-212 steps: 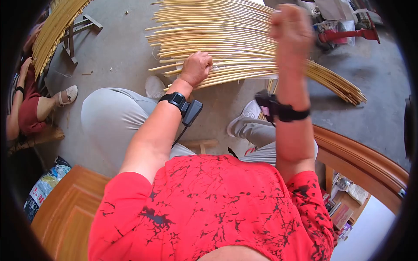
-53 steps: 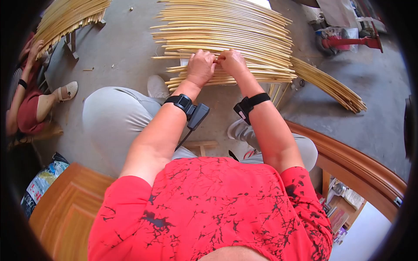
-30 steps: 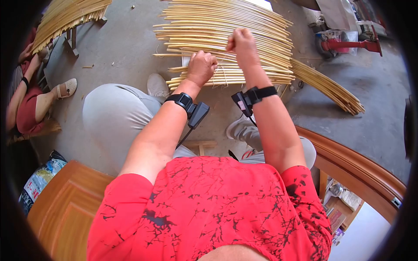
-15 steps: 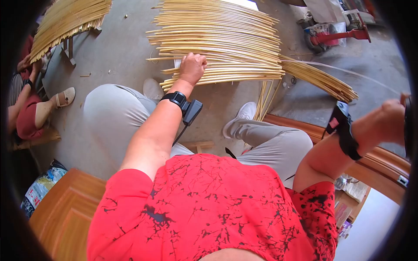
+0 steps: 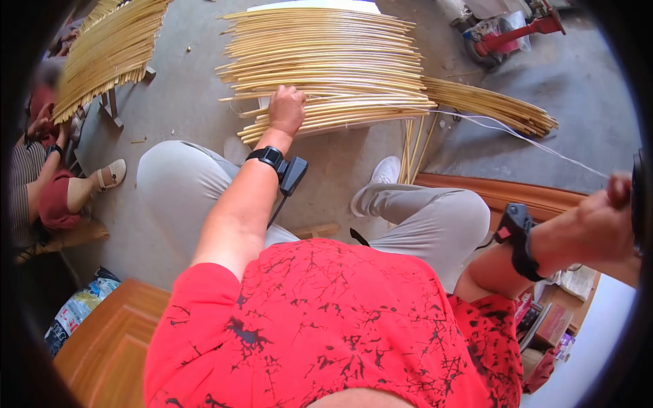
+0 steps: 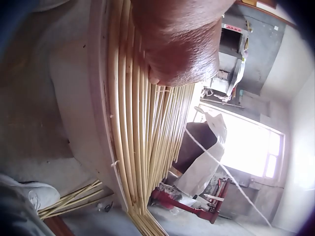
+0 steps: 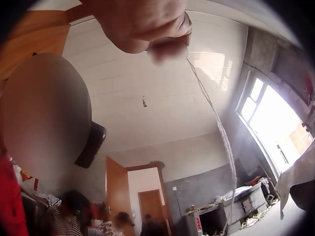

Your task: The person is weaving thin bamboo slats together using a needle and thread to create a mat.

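A mat of thin yellow sticks (image 5: pixel 326 64) lies ahead, its nearest sticks set apart from the rest by a narrow gap on the left. My left hand (image 5: pixel 287 111) grips at the near sticks with curled fingers; in the left wrist view, the left hand (image 6: pixel 182 44) hides most of what its fingers hold. Far out to the right, my right hand (image 5: pixel 598 224) holds a white string (image 5: pixel 503 128), which runs back across the near sticks. The right wrist view shows the string (image 7: pixel 216 118) hanging from the right hand (image 7: pixel 152 24) in more than one strand.
A bundle of loose sticks (image 5: pixel 496 105) lies to the right of the mat. A wooden rail (image 5: pixel 490 194) is near my right knee. At the left, another person (image 5: pixel 51 170) sits by a second stick mat (image 5: pixel 112 54). A red metal stand (image 5: pixel 517 35) is at the back right.
Both hands were together at the near sticks; the right hand then lifted and swung far right, drawing the string out. The string now sags more. The left hand stays on the sticks.
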